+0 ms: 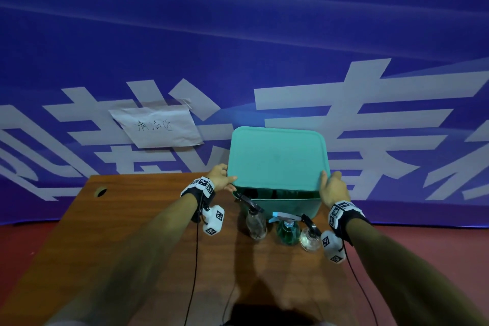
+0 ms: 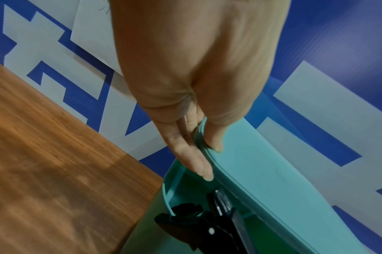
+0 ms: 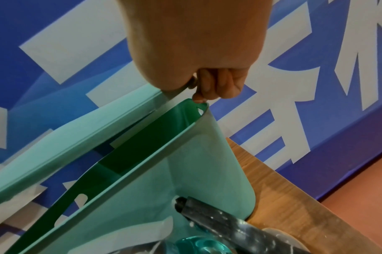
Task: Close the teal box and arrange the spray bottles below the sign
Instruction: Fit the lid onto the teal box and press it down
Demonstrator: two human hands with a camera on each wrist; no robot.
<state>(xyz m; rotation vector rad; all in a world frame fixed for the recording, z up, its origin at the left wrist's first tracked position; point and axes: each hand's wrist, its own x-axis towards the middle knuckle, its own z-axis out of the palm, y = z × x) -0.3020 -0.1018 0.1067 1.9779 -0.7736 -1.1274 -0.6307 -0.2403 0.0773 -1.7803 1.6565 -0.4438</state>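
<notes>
The teal box (image 1: 277, 206) stands at the table's back right, with dark shapes inside. Both hands hold its teal lid (image 1: 276, 159) tilted over the opening, and a gap shows along the near rim. My left hand (image 1: 222, 178) pinches the lid's left edge (image 2: 272, 171), thumb on top and fingers (image 2: 198, 163) beneath. My right hand (image 1: 332, 188) grips the right edge (image 3: 77, 130) with curled fingers (image 3: 218, 86). Three spray bottles stand before the box: a clear one with a black trigger (image 1: 255, 222), a teal one (image 1: 287, 233) and a small round one (image 1: 311, 238). The paper sign (image 1: 156, 126) hangs on the wall, back left.
The wooden table (image 1: 132, 233) has bare surface to the left, below the sign, and a round cable hole (image 1: 100, 191) near its back left corner. A blue banner wall (image 1: 264, 34) rises right behind the table. Cables hang from both wrists towards me.
</notes>
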